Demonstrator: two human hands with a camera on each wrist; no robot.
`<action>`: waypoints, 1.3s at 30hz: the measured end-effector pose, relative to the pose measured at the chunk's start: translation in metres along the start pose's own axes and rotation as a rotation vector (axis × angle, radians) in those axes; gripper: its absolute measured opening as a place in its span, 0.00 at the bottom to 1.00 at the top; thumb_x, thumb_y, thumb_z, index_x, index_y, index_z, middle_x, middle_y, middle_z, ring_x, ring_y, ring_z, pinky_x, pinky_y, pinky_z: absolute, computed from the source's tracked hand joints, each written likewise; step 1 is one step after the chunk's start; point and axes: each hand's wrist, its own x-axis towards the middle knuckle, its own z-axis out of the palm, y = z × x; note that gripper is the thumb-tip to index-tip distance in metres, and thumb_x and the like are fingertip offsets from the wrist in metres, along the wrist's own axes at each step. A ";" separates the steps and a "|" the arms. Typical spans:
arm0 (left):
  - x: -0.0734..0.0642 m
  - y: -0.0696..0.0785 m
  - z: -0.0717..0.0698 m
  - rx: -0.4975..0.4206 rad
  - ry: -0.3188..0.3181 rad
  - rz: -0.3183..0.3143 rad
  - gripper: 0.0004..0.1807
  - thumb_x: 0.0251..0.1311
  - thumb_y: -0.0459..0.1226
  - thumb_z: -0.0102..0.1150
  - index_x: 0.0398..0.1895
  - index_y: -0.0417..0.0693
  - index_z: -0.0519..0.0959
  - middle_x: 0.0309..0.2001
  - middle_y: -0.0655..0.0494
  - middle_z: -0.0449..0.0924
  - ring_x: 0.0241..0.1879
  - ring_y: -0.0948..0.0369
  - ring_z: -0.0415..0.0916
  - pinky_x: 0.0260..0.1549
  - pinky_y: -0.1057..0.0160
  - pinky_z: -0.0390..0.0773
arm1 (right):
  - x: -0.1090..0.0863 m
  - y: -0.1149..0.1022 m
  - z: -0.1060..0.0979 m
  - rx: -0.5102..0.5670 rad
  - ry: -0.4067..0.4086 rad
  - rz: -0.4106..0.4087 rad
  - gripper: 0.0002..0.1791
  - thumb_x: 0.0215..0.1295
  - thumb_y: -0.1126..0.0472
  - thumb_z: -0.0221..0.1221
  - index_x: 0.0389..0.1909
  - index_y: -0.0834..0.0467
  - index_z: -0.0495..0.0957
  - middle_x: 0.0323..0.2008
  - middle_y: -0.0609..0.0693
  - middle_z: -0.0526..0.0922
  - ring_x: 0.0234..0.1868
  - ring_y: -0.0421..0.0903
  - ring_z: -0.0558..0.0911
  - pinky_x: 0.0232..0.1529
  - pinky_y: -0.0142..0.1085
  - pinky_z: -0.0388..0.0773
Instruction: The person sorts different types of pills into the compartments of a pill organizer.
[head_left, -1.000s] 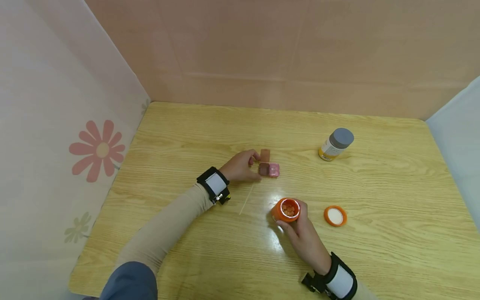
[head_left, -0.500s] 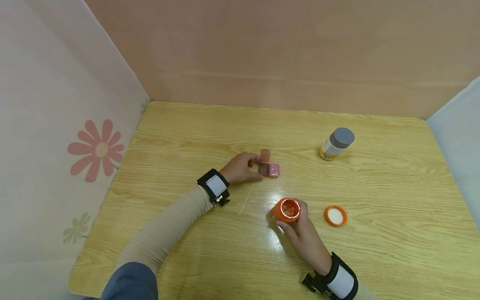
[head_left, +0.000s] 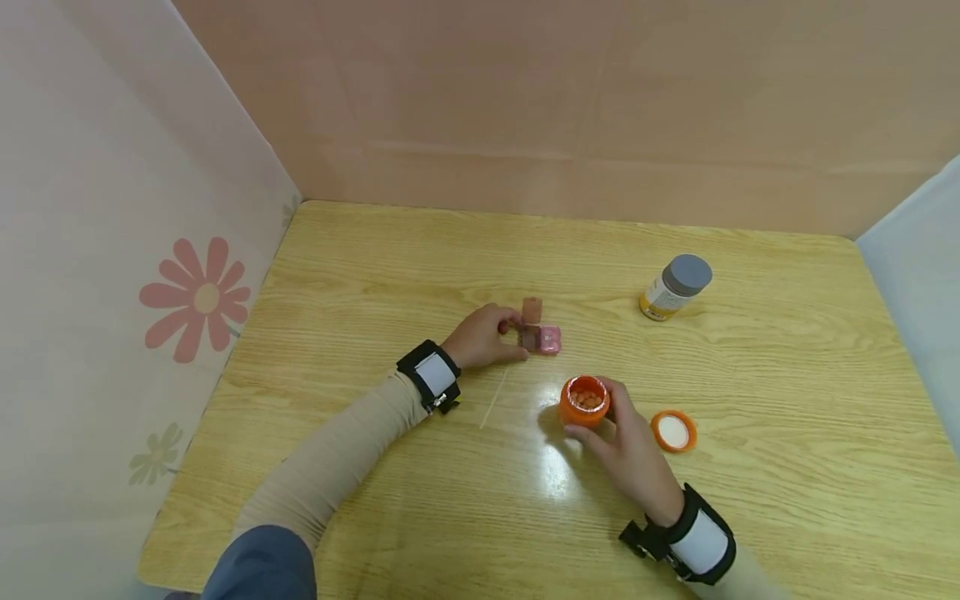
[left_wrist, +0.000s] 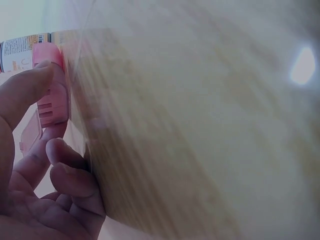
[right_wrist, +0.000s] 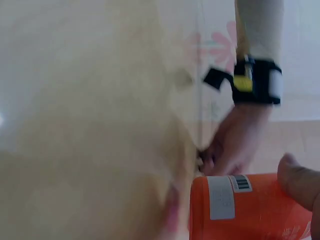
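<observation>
My left hand [head_left: 486,337] pinches a small pink pill box [head_left: 550,339] between thumb and fingers at the middle of the table. One lid [head_left: 532,310] of the box stands open on its far side; the compartment beside it is covered. In the left wrist view, the thumb presses one side of the pill box [left_wrist: 54,102]. My right hand [head_left: 637,454] grips an orange bottle [head_left: 584,408], uncapped, with several orange tablets [head_left: 587,399] inside. The right wrist view shows the bottle [right_wrist: 250,207] with a white label and my thumb on it.
An orange cap [head_left: 674,432] lies with its white inside up, right of the bottle. Farther back stands a jar [head_left: 673,288] with a grey lid. A thin pale strip [head_left: 493,400] lies near my left wrist. Cloth walls [head_left: 525,100] border the table [head_left: 390,250].
My right hand has carried the orange bottle slightly right and away from me, and its mouth has tipped a little. The left hand and the pill box have hardly moved.
</observation>
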 end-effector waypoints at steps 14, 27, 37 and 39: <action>0.002 0.000 0.000 0.036 -0.027 0.014 0.25 0.57 0.43 0.76 0.56 0.45 0.82 0.42 0.52 0.75 0.42 0.59 0.69 0.39 0.65 0.71 | 0.051 0.004 -0.039 -0.205 -0.010 -0.029 0.38 0.56 0.71 0.73 0.65 0.68 0.64 0.59 0.65 0.76 0.59 0.62 0.76 0.61 0.62 0.72; 0.002 -0.001 0.001 0.058 -0.016 0.022 0.26 0.57 0.45 0.76 0.56 0.45 0.82 0.43 0.53 0.77 0.43 0.59 0.69 0.41 0.64 0.71 | 0.083 0.011 -0.027 -0.462 -0.066 -0.121 0.39 0.57 0.65 0.74 0.67 0.67 0.68 0.60 0.67 0.77 0.57 0.67 0.76 0.58 0.62 0.74; 0.003 -0.001 0.002 0.078 -0.023 0.014 0.27 0.56 0.47 0.77 0.57 0.46 0.81 0.40 0.53 0.75 0.41 0.58 0.69 0.36 0.65 0.68 | 0.091 0.009 -0.019 -0.578 -0.087 -0.148 0.34 0.59 0.61 0.74 0.64 0.60 0.71 0.59 0.64 0.78 0.60 0.67 0.73 0.55 0.64 0.71; 0.003 0.000 0.002 0.078 -0.021 0.018 0.28 0.56 0.46 0.77 0.57 0.46 0.82 0.40 0.53 0.75 0.41 0.58 0.69 0.36 0.65 0.68 | 0.092 0.009 -0.018 -0.597 -0.096 -0.148 0.33 0.60 0.60 0.73 0.65 0.59 0.70 0.60 0.64 0.78 0.61 0.67 0.73 0.56 0.64 0.70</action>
